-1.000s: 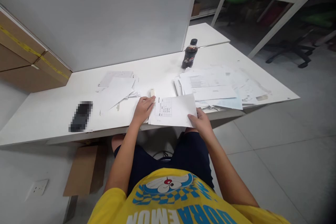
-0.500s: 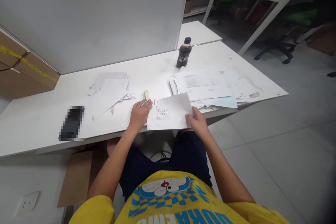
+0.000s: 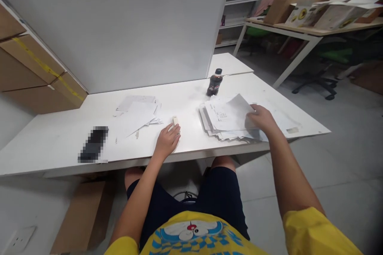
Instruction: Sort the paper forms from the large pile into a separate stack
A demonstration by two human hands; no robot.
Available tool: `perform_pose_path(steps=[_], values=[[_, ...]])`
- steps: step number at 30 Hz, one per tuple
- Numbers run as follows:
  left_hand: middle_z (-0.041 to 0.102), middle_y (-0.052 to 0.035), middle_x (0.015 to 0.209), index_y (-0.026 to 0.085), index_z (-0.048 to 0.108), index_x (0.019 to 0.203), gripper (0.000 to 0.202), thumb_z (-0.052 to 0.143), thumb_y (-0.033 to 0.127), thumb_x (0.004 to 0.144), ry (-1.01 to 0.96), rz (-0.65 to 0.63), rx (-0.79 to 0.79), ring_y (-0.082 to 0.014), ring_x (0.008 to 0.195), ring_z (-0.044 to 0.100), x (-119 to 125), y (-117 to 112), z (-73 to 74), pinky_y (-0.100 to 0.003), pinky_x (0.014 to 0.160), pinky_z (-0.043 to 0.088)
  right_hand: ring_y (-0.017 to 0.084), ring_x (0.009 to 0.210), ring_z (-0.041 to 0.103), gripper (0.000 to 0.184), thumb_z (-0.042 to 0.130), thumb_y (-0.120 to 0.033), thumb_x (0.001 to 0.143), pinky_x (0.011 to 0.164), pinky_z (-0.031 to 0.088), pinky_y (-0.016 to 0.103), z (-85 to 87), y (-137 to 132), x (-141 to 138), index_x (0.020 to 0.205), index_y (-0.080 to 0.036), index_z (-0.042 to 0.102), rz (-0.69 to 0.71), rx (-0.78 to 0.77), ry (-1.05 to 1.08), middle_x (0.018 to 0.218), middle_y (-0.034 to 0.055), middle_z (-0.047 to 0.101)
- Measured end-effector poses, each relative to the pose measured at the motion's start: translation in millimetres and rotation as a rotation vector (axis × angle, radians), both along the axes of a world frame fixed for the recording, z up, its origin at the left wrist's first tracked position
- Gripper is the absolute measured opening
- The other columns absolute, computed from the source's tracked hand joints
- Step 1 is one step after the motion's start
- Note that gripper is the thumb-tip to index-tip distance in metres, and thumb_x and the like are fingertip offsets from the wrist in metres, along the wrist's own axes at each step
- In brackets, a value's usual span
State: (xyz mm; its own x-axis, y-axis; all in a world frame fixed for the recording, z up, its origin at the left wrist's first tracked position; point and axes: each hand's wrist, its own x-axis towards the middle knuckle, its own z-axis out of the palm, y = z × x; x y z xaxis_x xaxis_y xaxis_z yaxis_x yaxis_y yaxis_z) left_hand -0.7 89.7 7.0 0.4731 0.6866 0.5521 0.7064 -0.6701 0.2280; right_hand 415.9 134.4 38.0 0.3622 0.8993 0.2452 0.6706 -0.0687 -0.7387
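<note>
My right hand [image 3: 259, 118] grips the edge of a white printed sheet [image 3: 229, 114] and holds it over the stack of papers [image 3: 223, 130] at the right of the white desk [image 3: 191, 87]. My left hand [image 3: 168, 142] rests on the desk with its fingers loosely curled, touching a small cream stapler [image 3: 175, 120]. Nothing is held in the left hand.
A dark soda bottle [image 3: 214, 83] stands behind the stack. A second loose pile of papers [image 3: 136, 113] lies to the left, with a dark phone [image 3: 93, 144] beyond it. Grey partition at the back, cardboard boxes [image 3: 36, 71] at left, a wooden table [image 3: 302, 34] at right.
My right hand has carried the printed sheet from the desk's front edge to the right onto the paper stack. My left hand has let go of it and stays by the stapler.
</note>
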Motion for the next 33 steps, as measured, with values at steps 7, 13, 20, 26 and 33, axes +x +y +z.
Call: perform_pose_path(steps=[7,13,20,26,33], values=[[0.055,-0.0098,0.142,0.017,0.049,0.142,0.049,0.045,0.02,0.094,0.007,0.143,-0.066,-0.0284,0.141,0.038,-15.6,-1.0,4.4,-0.048,0.114,0.034,0.038,0.124,0.043,0.045,0.052,-0.024,0.077,0.101,0.03,0.057,-12.6,-17.7,-37.2,0.12,-0.012,0.058,-0.035,0.31,-0.233,0.133,0.0272,0.049],[0.036,-0.0197,0.154,0.008,0.046,0.142,0.068,0.064,0.019,0.078,-0.12,0.637,-0.312,-0.0406,0.148,0.013,-97.6,46.5,24.9,-0.062,0.118,0.006,0.029,0.118,0.054,0.031,0.049,-0.028,0.09,0.097,0.047,0.052,-38.5,-96.4,-136.4,0.117,-0.02,0.06,0.254,0.445,-0.07,0.121,0.015,0.06],[0.072,-0.0119,0.109,0.018,0.072,0.098,0.019,0.06,0.026,0.086,-0.529,0.579,-0.304,-0.0276,0.114,0.063,-112.5,21.0,17.7,-0.041,0.107,0.041,0.025,0.11,0.063,0.028,0.045,-0.02,0.094,0.092,0.054,0.044,-78.7,-158.2,-207.7,0.112,-0.024,0.065,0.524,0.352,0.086,0.116,0.0109,0.067],[0.072,-0.0097,0.098,0.016,0.065,0.103,0.035,0.059,0.048,0.091,-1.516,0.715,-0.07,-0.023,0.103,0.067,-57.8,-47.5,17.7,-0.036,0.091,0.054,0.025,0.097,0.068,0.024,0.049,-0.034,0.095,0.089,0.055,0.045,-69.2,-157.9,-197.2,0.103,-0.026,0.069,0.586,0.153,0.311,0.101,0.0092,0.073],[0.072,-0.0096,0.111,0.017,0.069,0.1,0.03,0.08,0.021,0.072,-1.876,0.365,-0.276,-0.0231,0.111,0.066,-10.6,-79.2,39.4,-0.033,0.102,0.05,0.026,0.113,0.063,0.054,0.069,-0.059,0.078,0.094,0.052,0.044,-37.6,-143.0,-242.3,0.121,-0.03,0.059,0.69,-0.239,1.046,0.127,0.0088,0.065]])
